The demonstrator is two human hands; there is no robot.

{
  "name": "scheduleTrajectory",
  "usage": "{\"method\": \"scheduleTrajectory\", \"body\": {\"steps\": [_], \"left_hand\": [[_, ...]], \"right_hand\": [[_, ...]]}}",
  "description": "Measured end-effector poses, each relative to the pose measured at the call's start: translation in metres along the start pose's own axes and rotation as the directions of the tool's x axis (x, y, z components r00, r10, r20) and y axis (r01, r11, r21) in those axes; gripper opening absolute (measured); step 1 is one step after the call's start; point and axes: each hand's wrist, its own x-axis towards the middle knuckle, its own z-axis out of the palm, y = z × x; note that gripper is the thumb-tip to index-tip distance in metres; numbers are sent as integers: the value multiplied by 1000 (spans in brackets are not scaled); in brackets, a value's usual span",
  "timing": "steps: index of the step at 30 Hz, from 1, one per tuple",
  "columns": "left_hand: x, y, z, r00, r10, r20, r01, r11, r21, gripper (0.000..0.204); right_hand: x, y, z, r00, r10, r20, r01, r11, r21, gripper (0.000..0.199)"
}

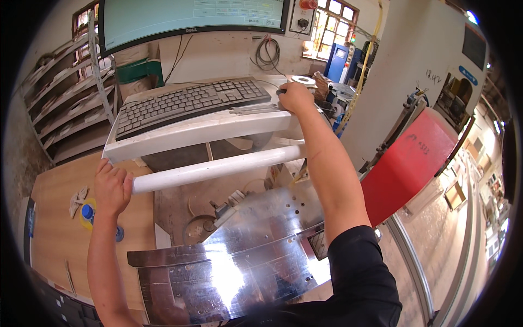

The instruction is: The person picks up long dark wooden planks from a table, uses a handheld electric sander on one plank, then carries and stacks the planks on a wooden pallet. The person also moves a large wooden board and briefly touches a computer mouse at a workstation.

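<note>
My right hand (298, 98) is closed over a small dark computer mouse (281, 91), mostly hidden under the fingers, at the right end of a white keyboard tray (207, 132). A dusty, dark keyboard (193, 101) lies along that tray. Below its front edge runs a white tube (218, 170), passing behind my right forearm. My left hand (113, 188) is closed at the tube's left end, fingertips against the tray's left corner. What lies inside that grip is partly hidden.
A monitor (193, 24) hangs above the keyboard. In front of me is a shiny curved metal plate (229, 272). A wooden board (60, 218) with a blue-capped bottle (87, 212) lies left, shelving (71, 103) behind it. A red machine cover (411, 163) stands close right of my arm.
</note>
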Motion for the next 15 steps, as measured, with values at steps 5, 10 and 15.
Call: {"method": "scheduleTrajectory", "body": {"steps": [5,10,15], "left_hand": [[-3,-8,-2,998,22,59,-24,999,26,30],[4,2,-5,1000,16,4,-16,1000,9,31],[4,0,-7,1000,10,10,-10,1000,7,31]], "right_hand": [[2,1,3,1000,1,-16,0,1000,25,40],[6,5,6,1000,-6,-9,6,1000,30,40],[7,5,8,999,-20,-27,21,999,30,39]]}}
